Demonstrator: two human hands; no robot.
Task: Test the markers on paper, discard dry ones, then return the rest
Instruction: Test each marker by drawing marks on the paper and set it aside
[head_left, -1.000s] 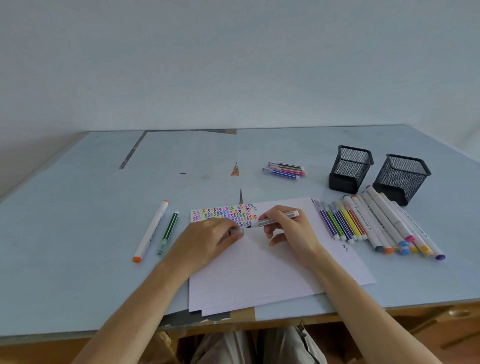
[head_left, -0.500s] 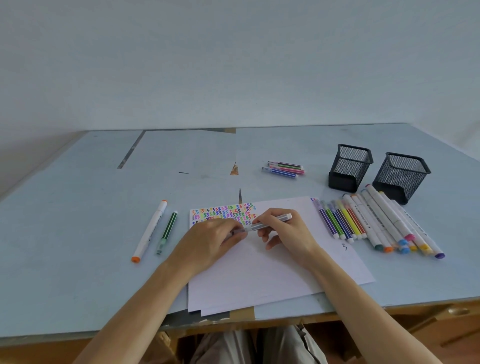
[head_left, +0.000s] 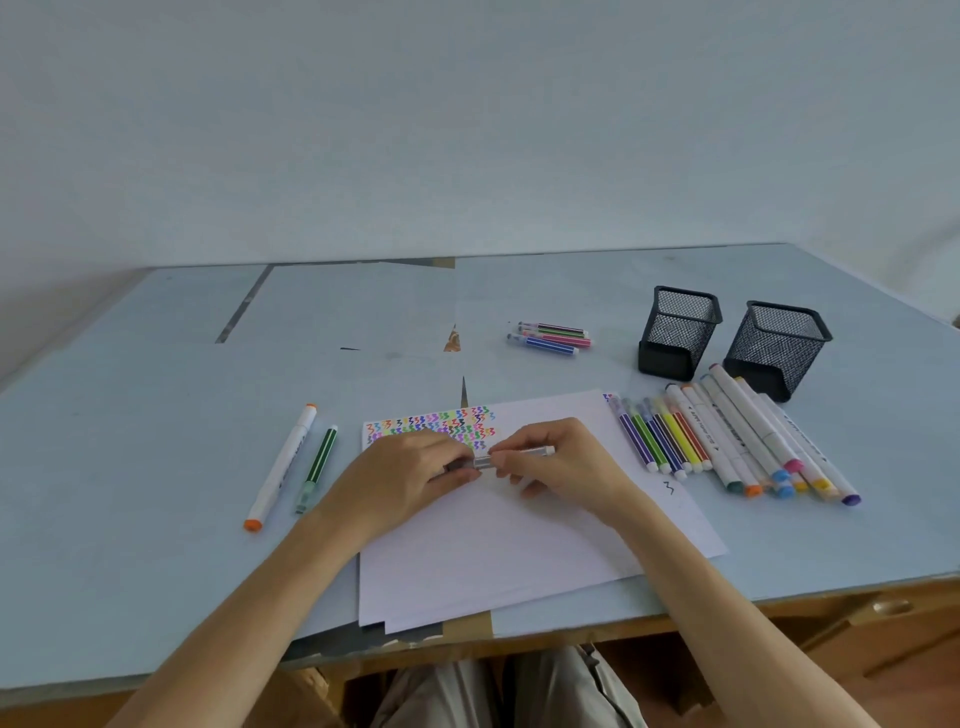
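Both of my hands meet over the white paper (head_left: 498, 545), and between them I hold one marker (head_left: 514, 456) that lies almost level, just above the sheet. I curl the fingers of my left hand (head_left: 410, 475) around its left end, and my right hand (head_left: 563, 460) pinches the pale barrel nearer to the middle, so its right end sticks out past my fingers. Whether the cap is fully on I cannot tell, because my fingers cover that part.

Just behind my hands, rows of small zigzag test marks (head_left: 431, 425) in many colours fill the top left corner of the paper. One single black zigzag (head_left: 668, 487) stands near the right edge of the sheet.

To the right of the paper, a row of markers (head_left: 727, 441) lies side by side on the desk (head_left: 130, 467) (thin striped ones nearest the paper, thicker white ones farther right). Behind this row stand two black mesh cups (head_left: 732, 338). Three thin markers (head_left: 550, 336) lie together farther back. To the left of the paper lie an orange-tipped white marker (head_left: 280, 467) and a green marker (head_left: 317, 467), close beside each other.
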